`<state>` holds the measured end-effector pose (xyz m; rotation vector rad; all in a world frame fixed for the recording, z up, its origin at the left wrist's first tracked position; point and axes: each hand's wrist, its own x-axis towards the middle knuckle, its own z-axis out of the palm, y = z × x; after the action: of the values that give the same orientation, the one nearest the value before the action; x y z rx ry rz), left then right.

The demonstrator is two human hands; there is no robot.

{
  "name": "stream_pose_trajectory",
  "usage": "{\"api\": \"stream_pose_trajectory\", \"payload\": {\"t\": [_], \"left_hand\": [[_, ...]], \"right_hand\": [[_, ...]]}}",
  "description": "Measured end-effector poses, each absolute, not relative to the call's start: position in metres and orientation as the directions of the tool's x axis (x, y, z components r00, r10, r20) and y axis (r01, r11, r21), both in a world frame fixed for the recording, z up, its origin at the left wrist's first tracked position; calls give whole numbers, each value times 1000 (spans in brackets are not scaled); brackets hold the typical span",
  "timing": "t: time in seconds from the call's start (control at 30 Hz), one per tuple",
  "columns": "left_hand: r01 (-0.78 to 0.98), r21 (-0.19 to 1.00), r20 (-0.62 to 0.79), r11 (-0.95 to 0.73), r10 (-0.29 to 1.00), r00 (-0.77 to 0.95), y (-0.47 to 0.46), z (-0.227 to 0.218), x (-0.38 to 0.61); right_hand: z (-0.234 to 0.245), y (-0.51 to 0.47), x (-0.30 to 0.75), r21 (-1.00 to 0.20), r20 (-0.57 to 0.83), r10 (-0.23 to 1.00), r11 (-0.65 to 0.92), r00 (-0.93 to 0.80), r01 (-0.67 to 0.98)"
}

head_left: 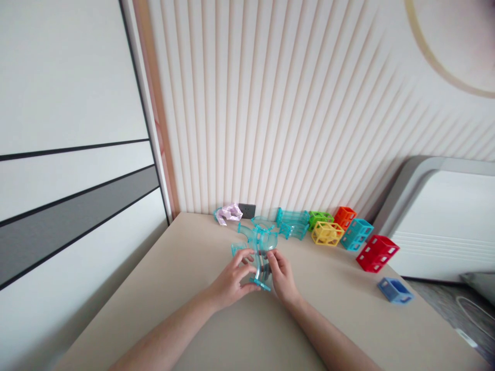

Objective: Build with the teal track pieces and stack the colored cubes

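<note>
both hands (257, 278) grip one, perhaps two, teal track pieces (260, 257).

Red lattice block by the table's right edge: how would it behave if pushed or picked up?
The red lattice block looks like rigid plastic with open windows, so probably stiff and light. Its flat faces suggest it slides rather than rolls.

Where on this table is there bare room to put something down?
The left side of the table, between its left edge and the left hand, is bare. So is the patch between the right hand and the small blue block. The back edge is crowded: clear teal pieces and colored blocks.
</note>
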<state>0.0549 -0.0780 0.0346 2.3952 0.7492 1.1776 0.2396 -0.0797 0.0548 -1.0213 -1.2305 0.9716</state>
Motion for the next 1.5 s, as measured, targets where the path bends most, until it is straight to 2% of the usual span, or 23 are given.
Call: {"api": "stream_pose_trajectory", "payload": {"t": [0.67, 0.87, 1.03, 1.23, 1.5], "left_hand": [[301, 491, 638, -818, 573, 515, -79, 39, 57], [324, 395, 677, -860, 510, 530, -83, 47, 56], [372, 314, 722, -873, 474, 503, -80, 48, 57], [368, 240, 763, -898, 409, 501, -79, 49, 56], [349, 164, 781, -922, 338, 525, -81, 55, 54]], "right_hand": [[52, -74, 237, -975, 170, 957, 199, 236, -102], [41, -69, 236, -968, -39, 977, 15, 211, -249], [41, -73, 235, -940, -126, 979, -67, 160, -335], [45, -78, 232, -912, -150, 986, -110, 72, -395], [45, -77, 231, -903, -155, 986, -116, 62, -413]]}}
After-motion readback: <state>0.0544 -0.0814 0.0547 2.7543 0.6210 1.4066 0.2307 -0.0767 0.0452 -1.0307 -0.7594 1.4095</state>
